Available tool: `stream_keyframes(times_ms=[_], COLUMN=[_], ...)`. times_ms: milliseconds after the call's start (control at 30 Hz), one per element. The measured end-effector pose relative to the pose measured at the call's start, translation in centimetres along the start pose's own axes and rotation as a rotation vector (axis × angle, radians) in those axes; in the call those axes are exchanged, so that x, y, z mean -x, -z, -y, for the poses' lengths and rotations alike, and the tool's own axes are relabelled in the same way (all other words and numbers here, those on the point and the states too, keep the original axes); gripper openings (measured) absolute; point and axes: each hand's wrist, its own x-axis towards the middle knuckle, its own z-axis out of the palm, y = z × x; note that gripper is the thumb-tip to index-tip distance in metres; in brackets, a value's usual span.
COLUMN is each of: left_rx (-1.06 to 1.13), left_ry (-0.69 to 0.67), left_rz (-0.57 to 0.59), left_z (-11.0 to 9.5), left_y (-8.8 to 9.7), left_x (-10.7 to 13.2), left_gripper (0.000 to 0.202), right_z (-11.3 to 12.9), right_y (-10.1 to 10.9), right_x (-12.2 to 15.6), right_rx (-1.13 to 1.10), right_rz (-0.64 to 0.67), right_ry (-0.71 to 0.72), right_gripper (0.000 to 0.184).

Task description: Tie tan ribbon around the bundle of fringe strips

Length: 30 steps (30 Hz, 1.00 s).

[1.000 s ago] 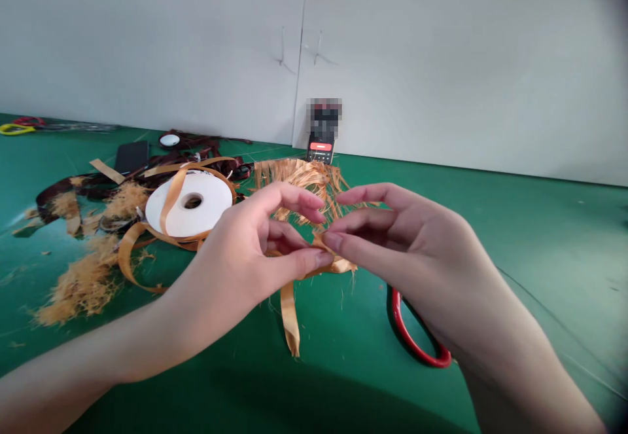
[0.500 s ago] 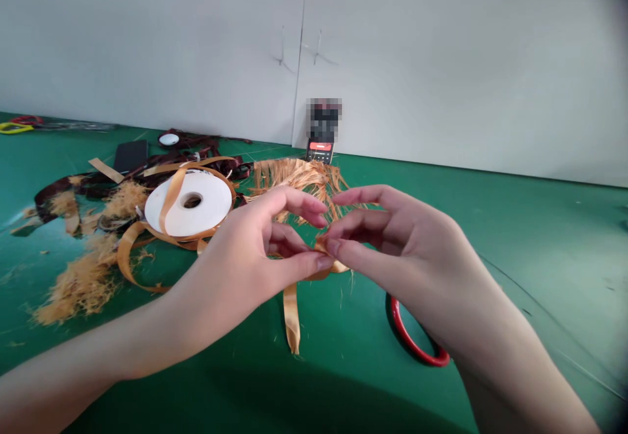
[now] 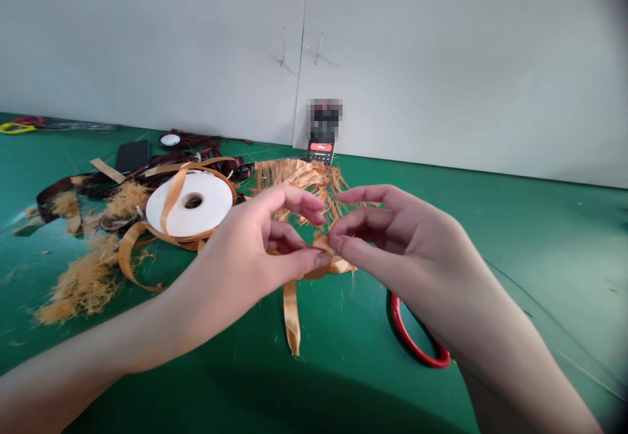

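Note:
Both my hands meet over the middle of the green table, pinching a gold satin ribbon (image 3: 291,319). My left hand (image 3: 255,251) grips it between thumb and fingers. Close beside it, my right hand (image 3: 397,237) pinches a short folded bit between thumb and index finger. One ribbon end hangs down below my left fingers, its tip slightly frayed. Just behind my fingertips lies a bunch of frayed gold ribbon strips (image 3: 304,175), partly hidden by the hands. Red-handled scissors (image 3: 422,352) lie under my right wrist, with only a handle loop showing.
A white ribbon spool (image 3: 157,208) with loose gold ribbon lies left of my hands. Fluffy gold thread scraps (image 3: 81,283), dark brown ribbon (image 3: 53,192) and a black flat object (image 3: 132,157) surround it. A phone (image 3: 321,149) leans on the grey wall; yellow-handled scissors (image 3: 17,129) lie far left.
My right fingertips have moved slightly apart from my left thumb, and more of the folded ribbon between them shows. Both hands keep their pinch.

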Motion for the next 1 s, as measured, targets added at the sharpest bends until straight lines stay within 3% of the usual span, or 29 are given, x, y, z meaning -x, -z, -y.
stream_keyframes(times_ms=[233,500,1000], left_rx=[-0.032,-0.032,-0.056], left_ry=[-0.001,0.018,-0.036], left_rz=[-0.011,0.01,0.0], left_z=[0.17,0.15,0.27], left_y=[0.16,0.22,0.51], left_x=[-0.1,-0.03,-0.25], left_gripper=[0.033,0.034,0.033], right_z=[0.05,0.06,-0.08], right_y=[0.14,-0.06,-0.06], right_x=[0.03,0.0,0.05], right_rx=[-0.028,-0.024,-0.038], right_rz=[-0.122,0.017,-0.029], right_ry=[0.016,-0.002,0.005], right_gripper=[0.029,0.029,0.029])
